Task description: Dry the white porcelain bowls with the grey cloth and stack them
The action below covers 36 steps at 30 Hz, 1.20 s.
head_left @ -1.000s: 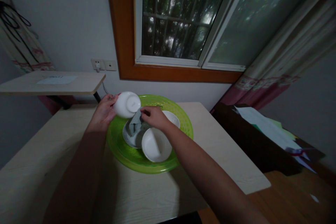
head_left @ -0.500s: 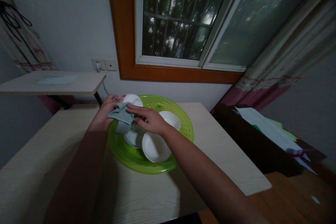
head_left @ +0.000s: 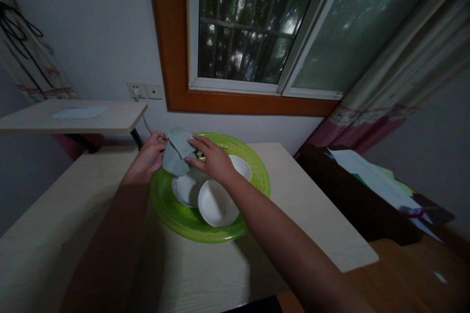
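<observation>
Holding a grey-green cloth (head_left: 178, 151) between its thumb and outstretched fingers, the person's right hand (head_left: 215, 159) reached over a round lime-green plastic tray (head_left: 257, 168). The left hand (head_left: 150, 152) was closed at the cloth's left edge, gripping a white footed bowl that had shown there a second earlier and that the spread cloth now hid, above the tray's far left side. On the tray, a front bowl (head_left: 218, 205), white, stood mouth up; a white dish (head_left: 186, 190) sat just left of it, its far edge covered by the cloth. A rear bowl (head_left: 243, 167) showed partly behind the right wrist. Beneath was a pale wood-grain table (head_left: 301, 200).
</observation>
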Motion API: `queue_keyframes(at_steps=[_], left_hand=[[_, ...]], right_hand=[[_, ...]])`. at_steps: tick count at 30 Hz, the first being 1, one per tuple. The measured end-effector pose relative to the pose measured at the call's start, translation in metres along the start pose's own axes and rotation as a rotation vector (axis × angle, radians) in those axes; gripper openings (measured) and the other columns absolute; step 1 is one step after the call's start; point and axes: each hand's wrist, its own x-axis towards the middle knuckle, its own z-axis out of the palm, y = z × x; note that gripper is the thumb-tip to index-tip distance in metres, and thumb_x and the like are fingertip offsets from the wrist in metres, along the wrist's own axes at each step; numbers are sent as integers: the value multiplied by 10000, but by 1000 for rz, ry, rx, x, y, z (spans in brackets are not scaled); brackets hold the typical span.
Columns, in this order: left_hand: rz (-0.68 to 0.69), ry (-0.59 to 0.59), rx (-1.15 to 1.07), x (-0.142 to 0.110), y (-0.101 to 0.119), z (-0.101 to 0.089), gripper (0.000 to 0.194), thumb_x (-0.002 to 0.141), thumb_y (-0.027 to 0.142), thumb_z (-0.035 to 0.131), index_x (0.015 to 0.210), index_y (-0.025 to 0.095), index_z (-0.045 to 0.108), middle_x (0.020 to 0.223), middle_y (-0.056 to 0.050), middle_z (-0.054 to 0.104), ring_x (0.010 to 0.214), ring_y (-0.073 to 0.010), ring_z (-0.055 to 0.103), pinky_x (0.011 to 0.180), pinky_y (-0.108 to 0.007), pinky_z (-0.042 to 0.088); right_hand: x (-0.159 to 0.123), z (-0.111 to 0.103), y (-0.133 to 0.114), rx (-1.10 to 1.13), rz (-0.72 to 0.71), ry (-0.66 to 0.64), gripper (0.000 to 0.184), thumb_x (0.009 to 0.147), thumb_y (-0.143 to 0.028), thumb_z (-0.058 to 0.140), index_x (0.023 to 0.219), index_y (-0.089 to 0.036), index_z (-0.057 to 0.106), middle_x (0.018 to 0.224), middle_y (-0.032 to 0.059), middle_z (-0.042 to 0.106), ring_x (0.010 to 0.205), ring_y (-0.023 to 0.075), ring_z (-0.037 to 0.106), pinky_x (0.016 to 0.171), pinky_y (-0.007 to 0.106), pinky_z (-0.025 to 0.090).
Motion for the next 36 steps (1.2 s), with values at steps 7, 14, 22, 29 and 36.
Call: queue_keyframes(at_steps=[7,14,22,29,36], left_hand=[[-30,-48,30,-8,8,8,381,665,140,785,811,204,439,860,1,680,719,-121,643,598,-200,495],[-8,-17,-2,-5,7,3,339,703,122,766,802,194,450,875,-13,687,745,-120,650,595,-192,496],[12,-61,-61,-6,6,0,321,735,112,758,834,192,464,896,-12,687,765,-114,657,607,-181,510],[-13,-119,-57,-7,7,-3,354,701,142,807,848,190,488,881,-12,685,709,-107,636,558,-176,493],[-28,-156,-35,-8,8,-5,347,698,153,813,839,193,498,777,18,642,643,-108,613,511,-178,456]], right_hand=[[3,6,20,16,142,74,340,912,-314,676,1240,-238,630,1257,82,608,1096,214,618,961,349,512],[4,6,30,-68,342,161,116,893,-270,595,828,-186,643,973,76,609,903,212,585,887,342,485],[6,10,33,244,410,131,211,926,-398,572,947,-192,608,1024,71,642,984,214,596,931,362,479],[1,18,31,599,424,86,675,816,-617,704,1285,-209,440,1242,117,639,1146,261,615,1036,433,477],[4,20,29,740,248,31,714,773,-527,779,1335,-234,450,1309,72,605,1220,238,590,1129,427,421]])
